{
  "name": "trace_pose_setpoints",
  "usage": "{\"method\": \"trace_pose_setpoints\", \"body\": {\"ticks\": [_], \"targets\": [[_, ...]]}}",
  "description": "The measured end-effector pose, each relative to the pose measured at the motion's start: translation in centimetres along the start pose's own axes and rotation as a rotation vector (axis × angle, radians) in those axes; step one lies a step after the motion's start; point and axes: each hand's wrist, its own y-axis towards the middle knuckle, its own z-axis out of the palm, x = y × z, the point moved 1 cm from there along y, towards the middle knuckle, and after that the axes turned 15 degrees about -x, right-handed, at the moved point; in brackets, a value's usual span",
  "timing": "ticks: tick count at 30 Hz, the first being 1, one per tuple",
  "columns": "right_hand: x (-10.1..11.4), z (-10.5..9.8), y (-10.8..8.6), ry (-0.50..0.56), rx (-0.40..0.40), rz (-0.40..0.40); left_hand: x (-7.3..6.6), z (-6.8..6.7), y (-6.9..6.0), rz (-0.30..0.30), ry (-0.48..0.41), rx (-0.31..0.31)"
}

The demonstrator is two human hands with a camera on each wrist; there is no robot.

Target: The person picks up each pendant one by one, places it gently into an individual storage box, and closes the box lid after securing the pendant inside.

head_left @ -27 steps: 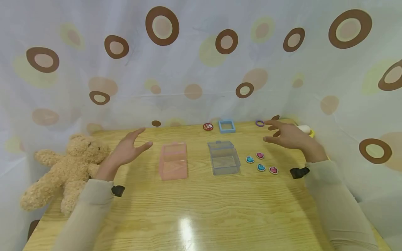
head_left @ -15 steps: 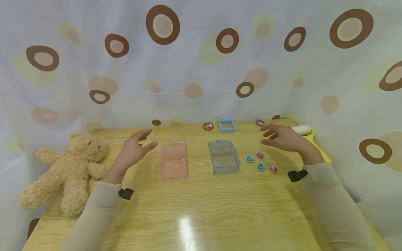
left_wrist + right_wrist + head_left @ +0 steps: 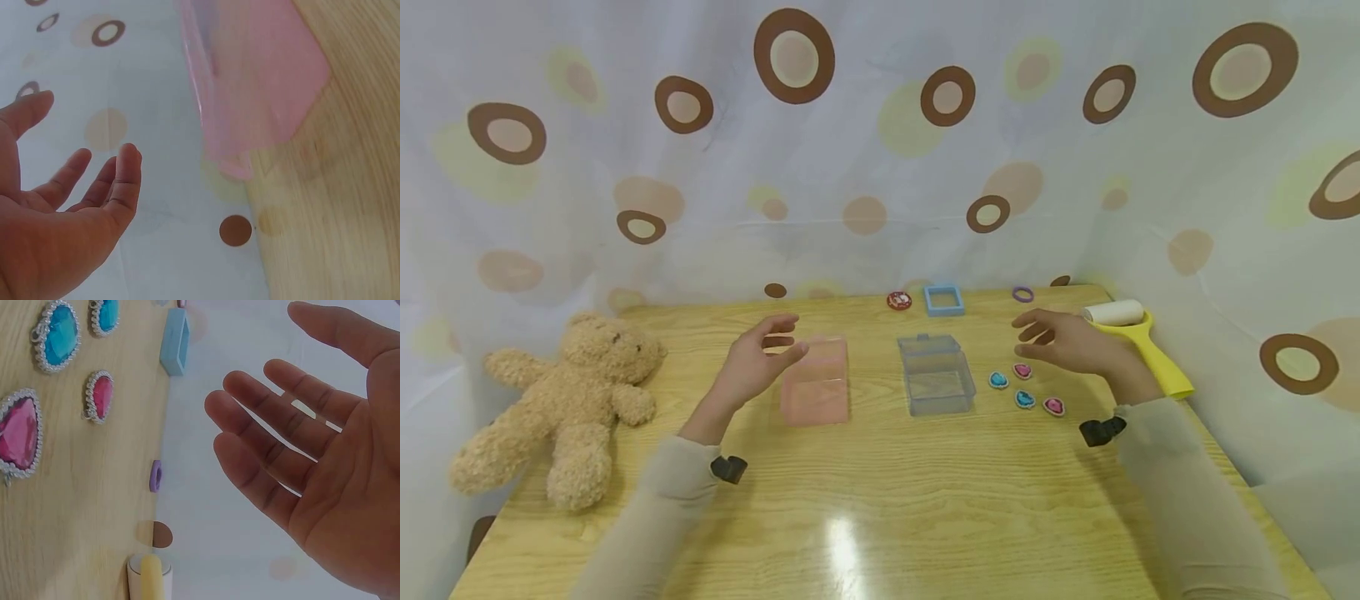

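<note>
In the head view my left hand (image 3: pixel 751 365) hovers by the left side of a see-through pink box (image 3: pixel 815 402), its lid folded back; the fingers are relaxed and hold nothing. A clear grey-blue box (image 3: pixel 938 392), also lid back, stands to its right. My right hand (image 3: pixel 1063 340) is raised above the table with loose, slightly bent fingers and nothing in them. Nearest to it lie a pink gem (image 3: pixel 1022 371) and a blue gem (image 3: pixel 997 380), with another blue gem (image 3: pixel 1025 399) and another pink gem (image 3: pixel 1054 407) closer to me. Silvery beaded rims show in the right wrist view.
A teddy bear (image 3: pixel 576 400) lies on the left. Along the back sit a red round badge (image 3: pixel 898 301), a light blue square frame (image 3: pixel 943 301) and a purple ring (image 3: pixel 1022 294). A yellow-handled lint roller (image 3: pixel 1161 358) lies at right. A patterned curtain (image 3: pixel 865 167) encloses the table.
My left hand has moved right, from beside the bear to the pink box. My right hand has shifted slightly left and nearer, uncovering more of the lint roller. The objects stay put.
</note>
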Motion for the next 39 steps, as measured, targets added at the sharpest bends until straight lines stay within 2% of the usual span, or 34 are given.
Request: {"method": "trace_pose_setpoints", "body": {"ticks": [7, 17, 25, 29, 34, 39], "targets": [[-0.2, 0.8, 0.0, 0.005, 0.03, 0.007, -0.8, 1.9, -0.4, -0.01, -0.077, 0.021], [-0.4, 2.0, -0.1, 0.007, 0.026, -0.015, -1.7, 5.5, -0.9, -0.006, -0.15, 0.083], [-1.1, 3.0, -0.2, 0.07, 0.062, 0.026, -2.1, 7.8, -1.6, -0.01, -0.192, 0.078], [-1.5, 3.5, -0.3, 0.086, 0.067, 0.02, -2.3, 9.0, -1.8, -0.028, -0.216, 0.074], [-1.9, 4.2, -0.3, 0.076, 0.061, 0.008, -2.4, 10.4, -1.9, -0.04, -0.234, 0.083], [-2.0, 4.8, -0.2, 0.052, 0.054, 0.02, -2.7, 11.3, -2.0, -0.026, -0.231, 0.106]]}}
